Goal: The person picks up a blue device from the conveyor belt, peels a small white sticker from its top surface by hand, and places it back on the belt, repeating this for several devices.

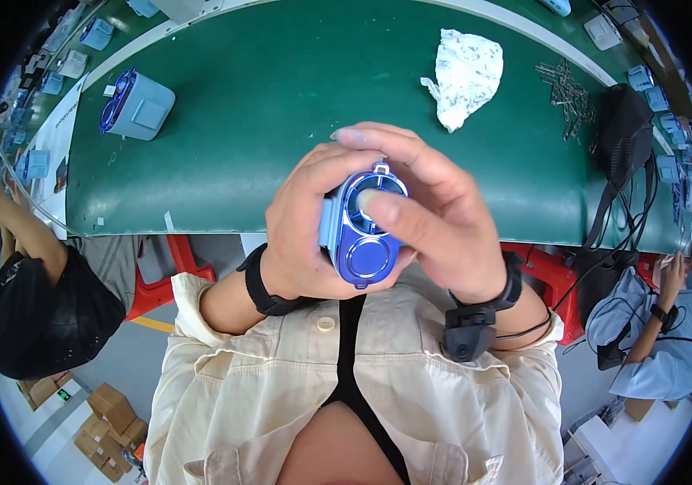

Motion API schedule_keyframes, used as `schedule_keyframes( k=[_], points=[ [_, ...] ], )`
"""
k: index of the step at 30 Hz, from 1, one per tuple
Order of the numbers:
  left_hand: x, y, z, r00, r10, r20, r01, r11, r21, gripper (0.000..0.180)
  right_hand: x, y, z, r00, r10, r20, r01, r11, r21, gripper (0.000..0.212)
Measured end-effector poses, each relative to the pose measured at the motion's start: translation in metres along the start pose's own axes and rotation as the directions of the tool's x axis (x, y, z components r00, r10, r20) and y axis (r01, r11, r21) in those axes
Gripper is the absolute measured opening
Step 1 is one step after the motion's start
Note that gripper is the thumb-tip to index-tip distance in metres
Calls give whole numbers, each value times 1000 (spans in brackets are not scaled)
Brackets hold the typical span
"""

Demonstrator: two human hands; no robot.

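Close to my chest, at the table's near edge, both hands hold a small light-blue plastic device with a shiny blue-violet face [368,257]. Its face is turned up and carries two round sections, with a small loop at the far end. My left hand [293,214] wraps round its left side. My right hand [451,218] curves round the far and right sides, its thumb lying on the upper round section. Most of the housing is hidden by my palms and fingers. A similar light-blue device [148,107] with a shiny blue face lies on the table at the far left.
On the green table [281,97] lie a crumpled white cloth or paper [467,77], a heap of small dark metal pieces [566,97] and a black bag [625,133] with cables. People sit left and right. Red stools [552,279] stand below the edge.
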State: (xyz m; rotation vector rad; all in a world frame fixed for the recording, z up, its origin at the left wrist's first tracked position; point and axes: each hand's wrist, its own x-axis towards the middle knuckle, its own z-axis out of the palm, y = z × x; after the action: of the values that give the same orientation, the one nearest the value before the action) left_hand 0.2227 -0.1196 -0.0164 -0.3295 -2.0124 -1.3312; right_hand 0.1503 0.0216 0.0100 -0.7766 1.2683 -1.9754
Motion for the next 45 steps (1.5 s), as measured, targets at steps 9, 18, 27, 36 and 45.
schedule_keyframes(
  k=[9,18,27,36,45],
  points=[
    [23,15,-8,969,-241,-58,240,971,-16,86,51,-29,-12,985,171,24,-172,984,43,37],
    [78,84,-35,944,-34,329,313,410,-857,83,269,-16,-137,882,-433,-186,174,666,-726,28],
    [101,82,-36,790,-28,612,586,327,-741,49,302,-46,-150,525,-739,423,166,-399,-902,17],
    [96,83,-28,649,88,755,744,134,-655,43,257,-73,-272,884,-408,-229,-367,-301,-880,80],
    [108,86,-22,275,162,948,747,585,-316,55,154,-92,-154,968,-230,-104,-79,116,-990,84]
  ],
)
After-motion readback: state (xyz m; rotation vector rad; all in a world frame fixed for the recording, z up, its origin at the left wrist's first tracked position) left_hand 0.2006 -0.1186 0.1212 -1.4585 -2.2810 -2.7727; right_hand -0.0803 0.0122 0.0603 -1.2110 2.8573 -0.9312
